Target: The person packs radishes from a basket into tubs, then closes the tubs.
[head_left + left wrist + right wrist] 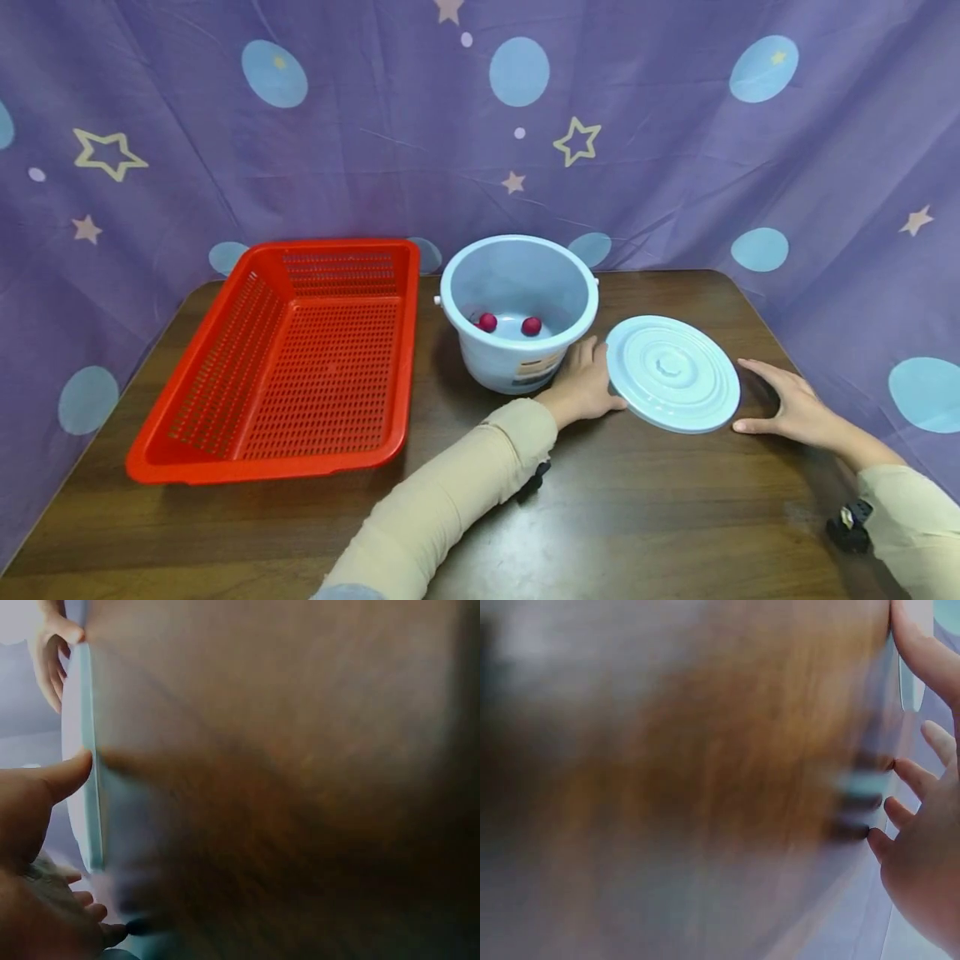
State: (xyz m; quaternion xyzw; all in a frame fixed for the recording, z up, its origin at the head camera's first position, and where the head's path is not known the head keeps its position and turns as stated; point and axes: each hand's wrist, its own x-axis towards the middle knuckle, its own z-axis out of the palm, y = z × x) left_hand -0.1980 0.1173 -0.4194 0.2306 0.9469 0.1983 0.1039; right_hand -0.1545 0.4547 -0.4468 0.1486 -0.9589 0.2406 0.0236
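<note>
A round light-blue lid (672, 375) lies flat on the table, right of a light-blue bucket (489, 367). My left hand (587, 382) rests at the lid's left edge, between lid and bucket, thumb and fingers spread apart. In the left wrist view its thumb (69, 777) is right at the lid's rim (93, 817). On the opposite side, my right hand (797, 408) stands with thumb and fingers spread around the right edge, a small gap showing in the head view. Inside the uncovered bucket sit small dark-red round fruits (531, 326).
A large red plastic basket (330, 367) with slotted walls stands on the left of the brown wooden table (600, 517). Behind the table hangs a purple curtain (420, 125) with stars and blue ovals. The bucket stands close before it.
</note>
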